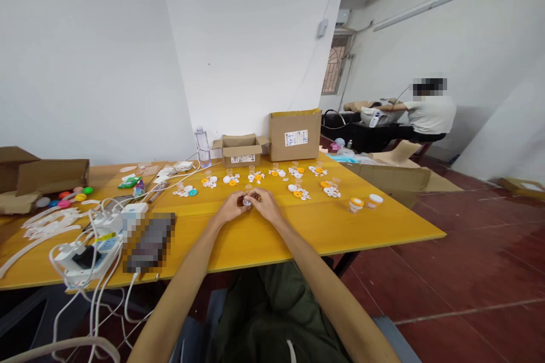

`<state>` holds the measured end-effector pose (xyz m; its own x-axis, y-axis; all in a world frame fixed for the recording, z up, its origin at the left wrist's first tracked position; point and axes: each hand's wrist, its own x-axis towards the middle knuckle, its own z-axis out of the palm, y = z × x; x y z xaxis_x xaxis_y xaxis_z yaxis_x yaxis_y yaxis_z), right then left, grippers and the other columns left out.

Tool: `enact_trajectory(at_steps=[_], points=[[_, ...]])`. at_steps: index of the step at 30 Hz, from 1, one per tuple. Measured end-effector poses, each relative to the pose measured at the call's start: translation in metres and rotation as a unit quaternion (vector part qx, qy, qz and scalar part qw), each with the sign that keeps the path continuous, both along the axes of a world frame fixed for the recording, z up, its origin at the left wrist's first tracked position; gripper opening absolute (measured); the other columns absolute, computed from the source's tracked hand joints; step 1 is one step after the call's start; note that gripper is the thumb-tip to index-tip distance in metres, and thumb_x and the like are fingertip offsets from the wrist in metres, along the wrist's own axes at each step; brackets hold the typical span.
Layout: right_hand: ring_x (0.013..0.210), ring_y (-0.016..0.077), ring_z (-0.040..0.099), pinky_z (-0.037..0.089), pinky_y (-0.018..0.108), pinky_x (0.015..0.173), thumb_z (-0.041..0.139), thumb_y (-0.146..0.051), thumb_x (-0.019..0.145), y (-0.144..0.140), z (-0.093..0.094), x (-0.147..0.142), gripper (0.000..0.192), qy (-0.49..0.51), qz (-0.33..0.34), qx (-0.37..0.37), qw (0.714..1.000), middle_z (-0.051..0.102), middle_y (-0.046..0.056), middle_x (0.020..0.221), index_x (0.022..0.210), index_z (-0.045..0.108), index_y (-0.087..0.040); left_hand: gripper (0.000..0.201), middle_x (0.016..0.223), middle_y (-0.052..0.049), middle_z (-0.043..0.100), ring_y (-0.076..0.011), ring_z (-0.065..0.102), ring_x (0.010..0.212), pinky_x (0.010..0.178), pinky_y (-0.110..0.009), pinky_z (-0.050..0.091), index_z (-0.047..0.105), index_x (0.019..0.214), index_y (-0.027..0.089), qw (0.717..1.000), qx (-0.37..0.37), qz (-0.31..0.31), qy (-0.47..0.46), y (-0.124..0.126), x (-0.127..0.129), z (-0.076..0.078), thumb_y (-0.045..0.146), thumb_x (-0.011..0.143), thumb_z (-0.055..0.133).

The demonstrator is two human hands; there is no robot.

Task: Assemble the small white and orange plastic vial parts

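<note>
Left hand (230, 206) and right hand (264, 203) pinch one small capped vial (247, 199) together above the tabletop (264, 238). Risk: a slip scatters the loose caps (298, 193) just beyond.

Bright, even indoor light; soft faint shadows under the table (383, 227). Strong wide-angle bending at the edges, mild softness throughout, two pixelated patches.
</note>
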<state>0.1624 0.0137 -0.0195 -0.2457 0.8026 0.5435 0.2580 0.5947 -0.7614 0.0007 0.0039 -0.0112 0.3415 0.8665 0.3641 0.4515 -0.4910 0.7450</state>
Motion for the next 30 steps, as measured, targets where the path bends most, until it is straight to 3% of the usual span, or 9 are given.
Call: enact_trajectory(at_steps=[7,30], points=[[0.073,0.0194,0.063,0.050,0.030,0.070,0.061,-0.030,0.083,0.0024,-0.0019,0.0014,0.014,0.000,0.008,0.029,1.000,0.070,0.001,0.074,0.074,0.069,-0.023,0.014,0.083,-0.002,0.066,-0.0171,0.060,0.079,0.077,-0.029,0.051,0.065,0.082,0.017,1.000,-0.004,-0.003,-0.005,0.0006,-0.0004,-0.0006,0.027,0.073,0.068],[0.079,0.0204,0.065,0.050,0.031,0.074,0.062,-0.026,0.083,0.0029,-0.0038,0.0023,0.012,0.002,0.012,0.021,1.000,0.072,0.003,0.080,0.076,0.071,-0.023,0.014,0.082,-0.001,0.067,-0.0174,0.060,0.079,0.077,-0.029,0.051,0.067,0.084,0.017,1.000,0.010,-0.007,0.003,0.0003,-0.0011,-0.0001,0.027,0.074,0.067]])
